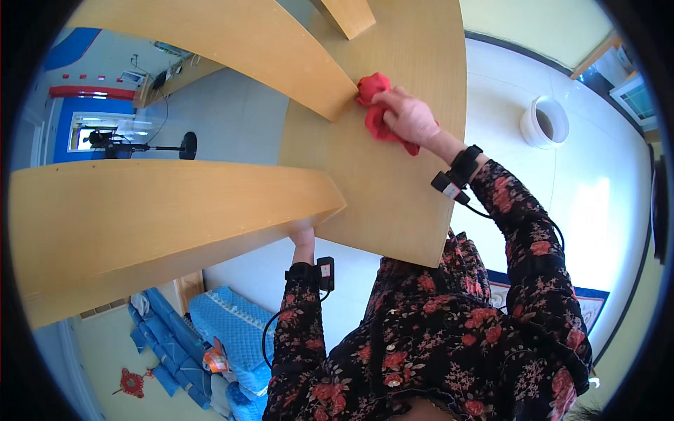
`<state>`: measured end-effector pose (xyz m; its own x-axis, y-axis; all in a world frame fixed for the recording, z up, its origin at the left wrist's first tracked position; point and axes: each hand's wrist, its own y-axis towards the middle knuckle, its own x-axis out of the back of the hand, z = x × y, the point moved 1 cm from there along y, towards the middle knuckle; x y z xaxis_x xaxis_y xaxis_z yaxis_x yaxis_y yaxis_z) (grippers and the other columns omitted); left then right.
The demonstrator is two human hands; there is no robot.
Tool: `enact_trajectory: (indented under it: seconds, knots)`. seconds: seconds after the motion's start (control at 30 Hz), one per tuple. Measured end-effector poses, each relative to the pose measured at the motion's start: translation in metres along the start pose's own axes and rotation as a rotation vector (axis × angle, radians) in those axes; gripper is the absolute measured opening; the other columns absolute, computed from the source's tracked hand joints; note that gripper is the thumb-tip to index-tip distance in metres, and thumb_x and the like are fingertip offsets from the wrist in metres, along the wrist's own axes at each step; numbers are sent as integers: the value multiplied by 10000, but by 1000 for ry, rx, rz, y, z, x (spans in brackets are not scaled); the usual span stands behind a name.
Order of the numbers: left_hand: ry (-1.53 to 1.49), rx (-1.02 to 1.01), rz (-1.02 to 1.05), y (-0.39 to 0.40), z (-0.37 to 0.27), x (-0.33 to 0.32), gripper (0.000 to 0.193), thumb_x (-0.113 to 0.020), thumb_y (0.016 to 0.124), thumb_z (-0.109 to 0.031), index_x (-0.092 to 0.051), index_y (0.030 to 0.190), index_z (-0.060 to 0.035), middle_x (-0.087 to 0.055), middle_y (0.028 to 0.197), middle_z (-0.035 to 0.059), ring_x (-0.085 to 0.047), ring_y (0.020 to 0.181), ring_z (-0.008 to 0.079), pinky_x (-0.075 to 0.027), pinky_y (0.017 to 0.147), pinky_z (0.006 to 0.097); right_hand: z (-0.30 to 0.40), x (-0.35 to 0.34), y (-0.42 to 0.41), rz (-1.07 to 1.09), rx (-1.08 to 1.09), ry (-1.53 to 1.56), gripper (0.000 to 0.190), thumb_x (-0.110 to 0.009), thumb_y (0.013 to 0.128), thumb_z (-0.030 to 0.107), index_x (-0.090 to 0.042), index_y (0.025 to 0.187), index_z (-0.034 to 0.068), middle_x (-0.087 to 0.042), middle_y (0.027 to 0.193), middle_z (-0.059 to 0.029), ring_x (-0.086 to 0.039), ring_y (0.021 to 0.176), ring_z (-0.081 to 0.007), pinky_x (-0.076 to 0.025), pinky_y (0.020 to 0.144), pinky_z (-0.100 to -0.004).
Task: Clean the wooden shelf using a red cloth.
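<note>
My right hand [412, 117] holds a crumpled red cloth [380, 126] against a light wooden board [389, 184], close to the end of a wooden upright [247, 47]. Its fingers are bent over the cloth. Lower down, my left hand [303, 237] reaches to the underside of a second thick wooden upright [174, 205]. The wood hides its fingers, so their grip does not show. Both wrists wear black straps with small devices and cables.
A white bucket [545, 122] stands on the pale tiled floor [584, 173] to the right. A third wooden upright [350, 16] meets the board at the top. Beyond the uprights are a pedestal fan [158, 147], a blue-covered seat [226, 321] and a blue sofa [168, 342].
</note>
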<state>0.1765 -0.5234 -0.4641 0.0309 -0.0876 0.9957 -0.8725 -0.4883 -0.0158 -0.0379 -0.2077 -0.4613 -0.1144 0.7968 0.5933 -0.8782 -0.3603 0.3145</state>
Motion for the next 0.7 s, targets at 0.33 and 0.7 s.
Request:
enact_trajectory:
  seconds: [0.33,0.7]
  knots:
    - [-292,-221,-249,2,25,-63,325,-552,879,-223,-542,1113,3,-574,1109,175,-506,1046,365,-411,883,460,31,2,79,-273,169,683,949,-744,727,343,-173,1433,68,-336,1383,-234,-312,1311,-374,-296,1068,-436]
    - [-177,-175,-349,8,28,-47,295,-579,863,-217,-561,1054,7,-591,1050,170,-534,978,345,-430,840,443,7,-19,43,66,-156,-37,403,-574,767,158,-464,1153,117,-605,1042,-156,-607,937,-333,-503,718,-453]
